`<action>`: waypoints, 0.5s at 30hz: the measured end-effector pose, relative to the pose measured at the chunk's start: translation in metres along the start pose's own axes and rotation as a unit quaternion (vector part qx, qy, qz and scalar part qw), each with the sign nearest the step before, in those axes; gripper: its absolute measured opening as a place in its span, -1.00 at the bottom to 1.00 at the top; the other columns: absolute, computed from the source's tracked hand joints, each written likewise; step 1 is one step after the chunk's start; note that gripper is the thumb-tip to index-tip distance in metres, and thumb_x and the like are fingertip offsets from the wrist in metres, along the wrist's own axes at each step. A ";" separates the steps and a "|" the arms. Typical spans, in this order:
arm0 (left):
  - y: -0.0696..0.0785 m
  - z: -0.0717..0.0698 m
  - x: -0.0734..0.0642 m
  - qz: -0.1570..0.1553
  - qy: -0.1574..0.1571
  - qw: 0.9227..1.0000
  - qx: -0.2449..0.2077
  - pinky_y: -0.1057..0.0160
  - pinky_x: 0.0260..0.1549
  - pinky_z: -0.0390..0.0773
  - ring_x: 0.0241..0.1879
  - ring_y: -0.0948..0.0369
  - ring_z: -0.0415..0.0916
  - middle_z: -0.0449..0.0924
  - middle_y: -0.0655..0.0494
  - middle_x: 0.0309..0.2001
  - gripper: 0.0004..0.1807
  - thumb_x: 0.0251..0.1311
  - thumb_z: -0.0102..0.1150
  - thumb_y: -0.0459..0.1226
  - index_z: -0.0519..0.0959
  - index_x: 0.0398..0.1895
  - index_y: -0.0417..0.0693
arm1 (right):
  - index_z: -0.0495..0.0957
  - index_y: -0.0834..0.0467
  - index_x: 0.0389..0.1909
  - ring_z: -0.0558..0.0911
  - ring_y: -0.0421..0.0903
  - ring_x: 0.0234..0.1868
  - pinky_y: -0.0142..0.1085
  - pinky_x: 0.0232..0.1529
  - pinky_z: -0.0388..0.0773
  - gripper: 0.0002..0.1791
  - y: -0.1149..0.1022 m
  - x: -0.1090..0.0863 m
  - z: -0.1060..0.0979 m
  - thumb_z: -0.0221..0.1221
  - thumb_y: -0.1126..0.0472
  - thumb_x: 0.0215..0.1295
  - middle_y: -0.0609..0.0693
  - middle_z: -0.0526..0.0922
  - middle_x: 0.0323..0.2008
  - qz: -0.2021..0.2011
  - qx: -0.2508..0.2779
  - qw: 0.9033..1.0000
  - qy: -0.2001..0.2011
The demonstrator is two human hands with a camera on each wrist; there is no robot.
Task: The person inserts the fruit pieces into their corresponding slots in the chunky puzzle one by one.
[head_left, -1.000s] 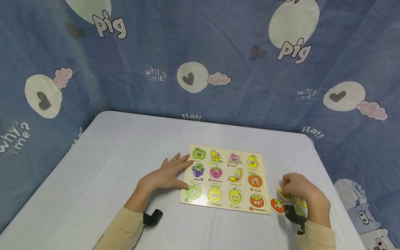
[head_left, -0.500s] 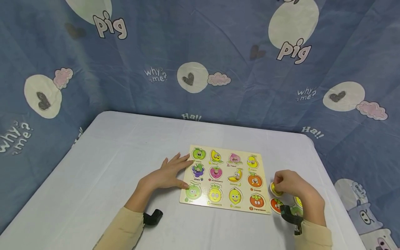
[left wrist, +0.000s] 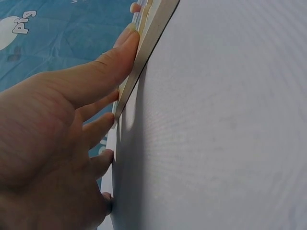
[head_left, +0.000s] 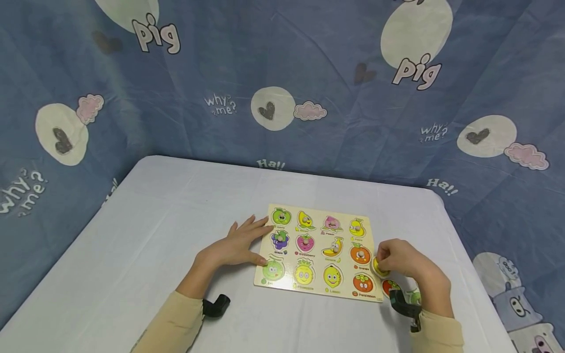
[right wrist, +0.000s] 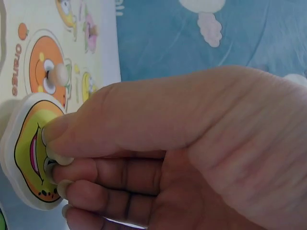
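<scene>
A fruit puzzle board (head_left: 319, 274) lies on the white table. My left hand (head_left: 234, 247) has its fingers spread at the board's left edge; in the left wrist view the thumb (left wrist: 117, 60) rests on that edge. Between thumb and fingers my right hand (head_left: 408, 260) pinches a yellow fruit puzzle piece (right wrist: 29, 153) with a smiling face and dark spots at one end. The piece is by the board's right edge, near the knobbed orange piece (right wrist: 43, 64). Its knob is mostly hidden by the fingertips.
A red persimmon piece (head_left: 390, 286) and a green piece (head_left: 415, 297) lie right of the board, partly under the right wrist and its black camera mount (head_left: 401, 306). Knobbed fruit pieces fill the board's upper rows. A patterned blue cloth (head_left: 212, 137) hangs behind the table.
My right hand has moved left with the yellow puzzle piece, from among the loose pieces to the board's right edge. The left hand has stayed in place.
</scene>
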State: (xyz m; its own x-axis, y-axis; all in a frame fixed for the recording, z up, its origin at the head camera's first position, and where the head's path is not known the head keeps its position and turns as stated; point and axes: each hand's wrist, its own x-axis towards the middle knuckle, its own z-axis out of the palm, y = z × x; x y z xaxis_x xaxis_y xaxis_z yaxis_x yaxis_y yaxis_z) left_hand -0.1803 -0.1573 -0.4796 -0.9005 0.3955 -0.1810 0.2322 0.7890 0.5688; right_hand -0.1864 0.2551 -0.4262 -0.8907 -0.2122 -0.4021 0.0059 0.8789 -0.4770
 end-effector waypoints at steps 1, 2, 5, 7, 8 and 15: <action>0.000 0.000 0.000 0.000 0.001 1.000 0.000 -0.39 0.47 -0.36 0.62 -0.10 -0.32 -0.01 0.11 0.60 0.07 -0.12 0.49 0.14 0.23 0.52 0.19 | 0.48 0.17 -0.53 0.41 -0.10 -0.49 -0.29 -0.45 0.30 -0.89 -0.001 0.000 0.001 0.25 0.36 0.02 -0.04 0.47 -0.57 0.000 0.000 1.000 -0.002; 0.000 0.000 0.000 0.000 0.002 1.000 0.000 -0.39 0.47 -0.36 0.62 -0.10 -0.32 -0.01 0.11 0.60 0.07 -0.12 0.49 0.14 0.23 0.52 0.19 | 0.48 0.17 -0.53 0.42 -0.10 -0.49 -0.29 -0.45 0.30 -0.89 -0.002 0.000 0.001 0.25 0.36 0.02 -0.04 0.47 -0.57 -0.001 0.001 1.000 -0.003; -0.001 0.000 0.000 0.000 0.004 1.000 0.000 -0.39 0.47 -0.35 0.62 -0.09 -0.31 0.00 0.11 0.60 0.07 -0.13 0.49 0.14 0.24 0.52 0.19 | 0.48 0.17 -0.54 0.43 -0.10 -0.49 -0.29 -0.46 0.31 -0.88 -0.007 -0.001 0.003 0.25 0.36 0.01 -0.04 0.47 -0.58 -0.003 0.005 1.000 -0.010; -0.001 0.000 0.000 0.000 0.003 1.000 -0.002 -0.40 0.47 -0.36 0.62 -0.10 -0.31 0.00 0.10 0.60 0.06 -0.13 0.50 0.13 0.24 0.52 0.19 | 0.48 0.17 -0.54 0.44 -0.11 -0.49 -0.30 -0.46 0.31 -0.88 -0.010 -0.001 0.004 0.25 0.36 0.01 -0.04 0.47 -0.58 -0.005 0.005 1.000 -0.015; -0.001 0.000 0.000 0.000 0.002 1.000 -0.002 -0.39 0.47 -0.36 0.62 -0.09 -0.31 0.00 0.10 0.60 0.06 -0.13 0.50 0.13 0.24 0.52 0.20 | 0.48 0.17 -0.55 0.44 -0.11 -0.49 -0.30 -0.47 0.31 -0.87 -0.011 -0.001 0.005 0.25 0.36 0.02 -0.04 0.46 -0.58 -0.009 0.002 1.000 -0.017; 0.000 -0.001 -0.001 -0.001 -0.002 1.000 -0.003 -0.38 0.47 -0.37 0.62 -0.08 -0.33 -0.02 0.12 0.61 0.06 -0.11 0.49 0.13 0.22 0.52 0.22 | 0.48 0.15 -0.55 0.44 -0.11 -0.47 -0.30 -0.45 0.32 -0.87 -0.021 0.002 0.011 0.26 0.36 0.01 -0.04 0.46 -0.57 -0.029 -0.008 0.999 -0.027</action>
State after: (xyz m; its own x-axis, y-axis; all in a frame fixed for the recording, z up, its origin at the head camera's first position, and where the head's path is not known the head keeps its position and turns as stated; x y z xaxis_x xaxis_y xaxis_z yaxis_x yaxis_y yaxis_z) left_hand -0.1799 -0.1576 -0.4789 -0.8992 0.3963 -0.1851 0.2291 0.7872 0.5725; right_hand -0.1831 0.2317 -0.4258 -0.8639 -0.2855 -0.4150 -0.0528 0.8706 -0.4891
